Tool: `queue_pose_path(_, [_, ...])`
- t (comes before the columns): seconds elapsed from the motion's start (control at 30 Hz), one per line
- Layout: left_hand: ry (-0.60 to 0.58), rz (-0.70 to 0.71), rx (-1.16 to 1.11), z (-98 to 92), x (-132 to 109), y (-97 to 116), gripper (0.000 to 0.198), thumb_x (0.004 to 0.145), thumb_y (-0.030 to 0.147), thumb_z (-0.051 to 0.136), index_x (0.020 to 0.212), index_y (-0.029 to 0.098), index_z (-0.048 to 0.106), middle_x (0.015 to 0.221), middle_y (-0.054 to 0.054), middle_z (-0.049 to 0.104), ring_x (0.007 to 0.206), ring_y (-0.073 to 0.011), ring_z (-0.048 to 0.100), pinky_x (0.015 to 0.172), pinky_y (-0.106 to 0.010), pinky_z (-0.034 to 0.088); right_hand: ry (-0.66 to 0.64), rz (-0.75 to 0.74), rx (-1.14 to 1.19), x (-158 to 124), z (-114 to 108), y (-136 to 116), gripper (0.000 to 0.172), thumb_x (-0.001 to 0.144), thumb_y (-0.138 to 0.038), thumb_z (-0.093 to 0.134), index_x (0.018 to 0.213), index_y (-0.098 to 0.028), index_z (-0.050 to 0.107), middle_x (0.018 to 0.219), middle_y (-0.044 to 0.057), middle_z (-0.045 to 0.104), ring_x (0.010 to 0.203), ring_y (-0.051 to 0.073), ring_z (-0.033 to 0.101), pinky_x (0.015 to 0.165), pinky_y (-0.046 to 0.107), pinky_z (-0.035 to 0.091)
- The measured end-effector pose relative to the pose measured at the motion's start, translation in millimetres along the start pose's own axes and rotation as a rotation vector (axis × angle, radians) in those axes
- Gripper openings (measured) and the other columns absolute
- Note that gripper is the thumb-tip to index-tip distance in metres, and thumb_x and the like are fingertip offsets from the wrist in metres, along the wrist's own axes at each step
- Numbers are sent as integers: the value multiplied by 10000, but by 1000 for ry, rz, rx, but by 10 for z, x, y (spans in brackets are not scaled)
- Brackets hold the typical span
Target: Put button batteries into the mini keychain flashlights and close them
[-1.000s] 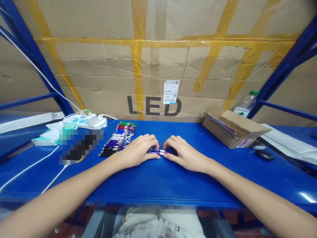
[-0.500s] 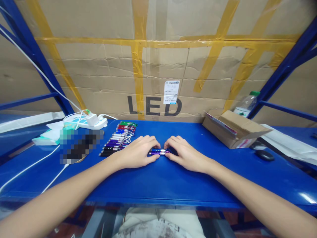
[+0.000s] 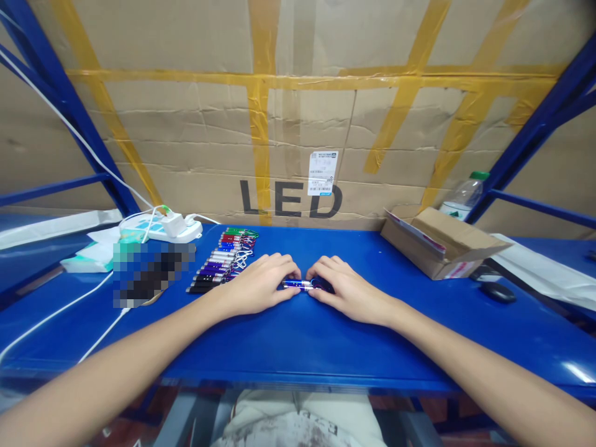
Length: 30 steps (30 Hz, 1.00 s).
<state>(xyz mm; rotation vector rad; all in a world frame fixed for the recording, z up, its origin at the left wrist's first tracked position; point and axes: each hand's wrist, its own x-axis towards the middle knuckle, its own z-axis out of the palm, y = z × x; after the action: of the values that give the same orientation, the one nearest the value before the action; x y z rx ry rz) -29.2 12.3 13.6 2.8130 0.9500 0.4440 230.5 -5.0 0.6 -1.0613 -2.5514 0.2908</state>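
Observation:
In the middle of the blue table (image 3: pixel 326 347), blue metal keychain flashlights (image 3: pixel 298 285) lie crosswise between my hands; two seem to be side by side, though fingers cover part of them. My left hand (image 3: pixel 261 284) grips their left end between thumb and fingers. The thumb and fingertips of my right hand (image 3: pixel 349 288) close on the right end, by the clips, mostly hidden there. Left of my left hand, a row of similar keychain flashlights (image 3: pixel 216 270) in green, red, blue, silver, purple and black lies with clips toward the right.
A white power strip (image 3: pixel 186 233) with plugs and cables sits at the back left, near a tissue pack (image 3: pixel 88 257) and a blurred-out dark object (image 3: pixel 153 276). On the right are an open cardboard box (image 3: pixel 419 248), a black mouse (image 3: pixel 498 292) and a bottle (image 3: pixel 463 197). Large cardboard (image 3: pixel 209 143) stands behind.
The blue flashlights have shifted slightly to the right between my hands. My right fingertips have moved a little left; both arms stay almost still.

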Motion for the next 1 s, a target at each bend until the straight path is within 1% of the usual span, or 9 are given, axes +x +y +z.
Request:
queue_pose_path(0.23, [-22, -17, -90, 1, 14, 4, 150, 1060, 317, 638, 1183, 234, 662, 1167, -53, 699, 1083, -262, 621, 952, -395, 460, -8, -11, 9, 0, -6, -2, 206, 1123, -422, 516, 1175, -250, 617, 1181, 86, 655, 1075, 275, 568, 976, 455, 457])
queue_pose_path(0.43, [13, -22, -190, 38, 9, -13, 168, 1049, 341, 649, 1180, 244, 688, 1167, -55, 712, 1111, -252, 646, 974, -387, 501, -7, 2, -16, 0, -16, -15, 190, 1121, -411, 517, 1146, -254, 621, 1142, 81, 657, 1046, 274, 572, 958, 448, 458])
queue_pose_path(0.57, [26, -34, -167, 54, 5, -31, 173, 1060, 344, 621, 1182, 245, 693, 1161, -57, 717, 1107, -254, 652, 990, -398, 504, 0, 7, -12, 0, -23, -16, 179, 1124, -398, 512, 1116, -253, 617, 1129, 77, 658, 1031, 270, 570, 956, 452, 455])
queue_pose_path(0.73, [31, -51, -166, 50, 13, -39, 143, 1054, 334, 634, 1147, 239, 687, 1161, -51, 714, 1122, -251, 653, 976, -384, 506, 7, 8, -9, 2, -31, -20, 179, 1127, -386, 508, 1094, -244, 613, 1121, 79, 655, 1029, 269, 568, 948, 448, 456])
queue_pose_path(1.0, [27, -76, -192, 44, 19, -28, 134, 1043, 304, 665, 1152, 230, 690, 1155, -44, 704, 1111, -239, 645, 955, -368, 500, 12, 19, 5, 3, -26, -20, 142, 1117, -362, 532, 1095, -244, 609, 1124, 75, 663, 1042, 270, 573, 955, 447, 460])
